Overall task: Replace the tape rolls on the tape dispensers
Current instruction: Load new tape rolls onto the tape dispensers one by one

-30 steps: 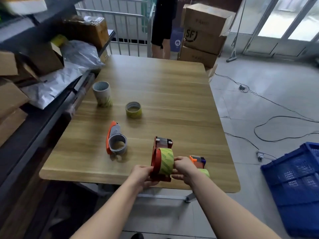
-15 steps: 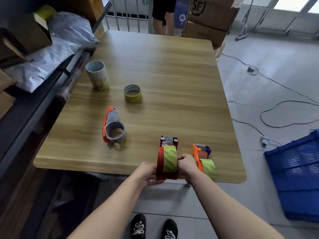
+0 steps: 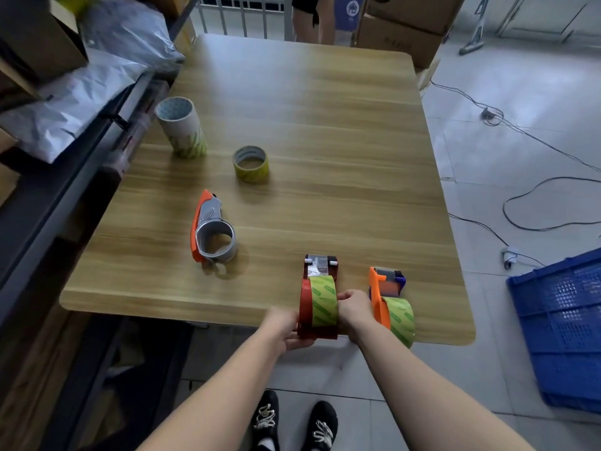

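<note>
A red tape dispenser (image 3: 320, 265) with a full green tape roll (image 3: 323, 301) stands at the table's near edge. My left hand (image 3: 284, 328) grips its red left side and base. My right hand (image 3: 353, 309) presses against the roll's right side. Just right of it stands an orange dispenser (image 3: 379, 296) loaded with a green roll (image 3: 401, 320). Further left, an orange-and-grey dispenser (image 3: 209, 227) lies on its side holding a bare grey core. A thin yellow roll (image 3: 251, 164) and a stack of used cores (image 3: 180, 126) stand beyond it.
The wooden table (image 3: 309, 125) stretches ahead. A dark shelf with boxes and plastic bags (image 3: 74, 89) runs along its left. A blue crate (image 3: 566, 323) sits on the floor at right, with cables (image 3: 520, 203) across the tiles. Cardboard boxes (image 3: 400, 30) and a person's legs stand behind the table.
The view has tilted down and my shoes now show. The red dispenser has come down upright onto the table's near edge, both hands still on it.
</note>
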### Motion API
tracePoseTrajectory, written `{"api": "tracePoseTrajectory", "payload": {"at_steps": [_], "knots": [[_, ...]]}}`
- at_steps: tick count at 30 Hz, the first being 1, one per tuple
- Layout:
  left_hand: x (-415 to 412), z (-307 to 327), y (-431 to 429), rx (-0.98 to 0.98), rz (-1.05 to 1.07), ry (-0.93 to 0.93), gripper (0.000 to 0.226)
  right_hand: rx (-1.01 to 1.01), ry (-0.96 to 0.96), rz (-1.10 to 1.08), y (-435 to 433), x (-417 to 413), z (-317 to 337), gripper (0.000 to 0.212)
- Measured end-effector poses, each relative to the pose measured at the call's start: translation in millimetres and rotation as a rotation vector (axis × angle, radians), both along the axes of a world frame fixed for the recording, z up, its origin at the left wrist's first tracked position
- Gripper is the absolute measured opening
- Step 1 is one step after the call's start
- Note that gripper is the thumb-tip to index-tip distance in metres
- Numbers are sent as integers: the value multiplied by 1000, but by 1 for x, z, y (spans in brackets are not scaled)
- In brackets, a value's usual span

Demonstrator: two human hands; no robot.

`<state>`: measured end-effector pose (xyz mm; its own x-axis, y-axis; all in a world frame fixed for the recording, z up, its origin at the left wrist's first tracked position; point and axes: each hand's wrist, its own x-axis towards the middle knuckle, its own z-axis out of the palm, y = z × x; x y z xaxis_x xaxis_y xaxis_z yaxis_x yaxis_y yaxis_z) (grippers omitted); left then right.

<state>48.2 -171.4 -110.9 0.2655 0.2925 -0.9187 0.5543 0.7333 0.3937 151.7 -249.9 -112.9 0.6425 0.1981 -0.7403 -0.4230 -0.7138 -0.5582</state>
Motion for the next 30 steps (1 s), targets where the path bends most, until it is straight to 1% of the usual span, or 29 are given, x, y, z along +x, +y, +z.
{"api": "tracePoseTrajectory", "payload": {"at_steps": [3,7,9,12,14,16,17,19,20,22,23,24,26,28,30], "knots": [[0,-1,2,-58,71,5,19,-26,-37,3,3,1,-3,11],[0,2,4,-93,138,-10,17,-52,-67,17,6,1,-9,10],[-2,1,5,-60,93,-5,14,-83,-108,31,7,1,-11,8],[-2,-1,8,22,-39,33,17,-150,-187,121,9,7,-12,8],[-1,0,10,101,-129,81,21,-193,-245,187,11,11,-14,13],[-1,1,12,170,-242,130,27,-219,-289,194,10,11,-14,9],[-1,2,12,193,-291,146,27,-231,-302,191,9,11,-15,7],[-3,2,12,260,-399,191,26,-268,-322,223,7,11,-17,10],[-3,2,12,336,-482,211,28,-274,-322,230,6,11,-17,13],[-3,0,12,565,-637,212,24,-253,-306,222,4,12,-17,16],[-4,0,12,669,-669,186,20,-235,-296,210,3,13,-17,15],[-4,1,13,741,-665,139,20,-214,-284,188,3,13,-16,14],[-4,6,11,788,-634,33,38,-164,-270,120,3,12,-13,12],[-4,12,9,769,-629,-29,63,-98,-278,38,6,8,-8,26],[-4,17,7,722,-653,-77,80,-49,-260,-46,10,2,-2,41]]}}
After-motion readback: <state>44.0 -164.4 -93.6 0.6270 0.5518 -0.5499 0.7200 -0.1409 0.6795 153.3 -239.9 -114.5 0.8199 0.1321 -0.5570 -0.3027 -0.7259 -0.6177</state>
